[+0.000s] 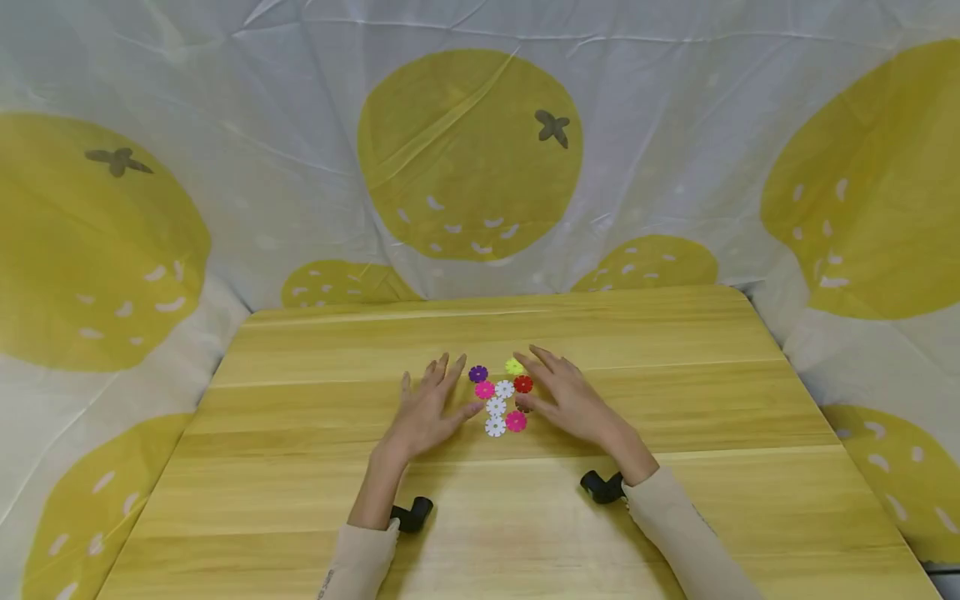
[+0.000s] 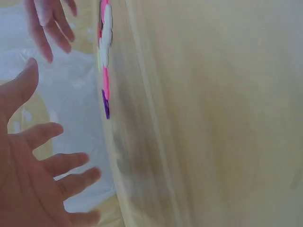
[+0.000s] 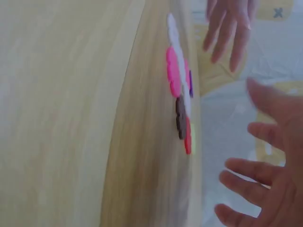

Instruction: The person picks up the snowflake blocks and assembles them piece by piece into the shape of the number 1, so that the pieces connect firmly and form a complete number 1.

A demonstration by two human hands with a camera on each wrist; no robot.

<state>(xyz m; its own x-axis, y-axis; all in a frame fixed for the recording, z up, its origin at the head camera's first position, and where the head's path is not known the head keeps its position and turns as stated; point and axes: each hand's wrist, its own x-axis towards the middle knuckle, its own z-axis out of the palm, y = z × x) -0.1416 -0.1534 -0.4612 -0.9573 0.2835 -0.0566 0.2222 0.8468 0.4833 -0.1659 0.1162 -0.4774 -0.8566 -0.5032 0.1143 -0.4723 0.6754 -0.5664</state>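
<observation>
Several notched, flower-shaped plastic discs lie flat in a cluster on the table. In the head view they include a purple disc point(image 1: 477, 374), a yellow disc point(image 1: 513, 366), a red disc point(image 1: 523, 384), a white disc point(image 1: 495, 426) and a pink disc point(image 1: 516, 421). A brown disc point(image 3: 180, 118) shows in the right wrist view; in the head view my right hand partly hides it. My left hand point(image 1: 427, 417) is left of the cluster, fingers spread, holding nothing. On the other side my right hand point(image 1: 570, 396) hovers with spread fingers, also holding nothing.
The wooden table point(image 1: 300, 483) reaches back to a hanging cloth point(image 1: 285, 150) printed with yellow fruit. A black wrist mount point(image 1: 413, 514) sits beneath the left wrist, and another black mount point(image 1: 602, 487) beneath the right.
</observation>
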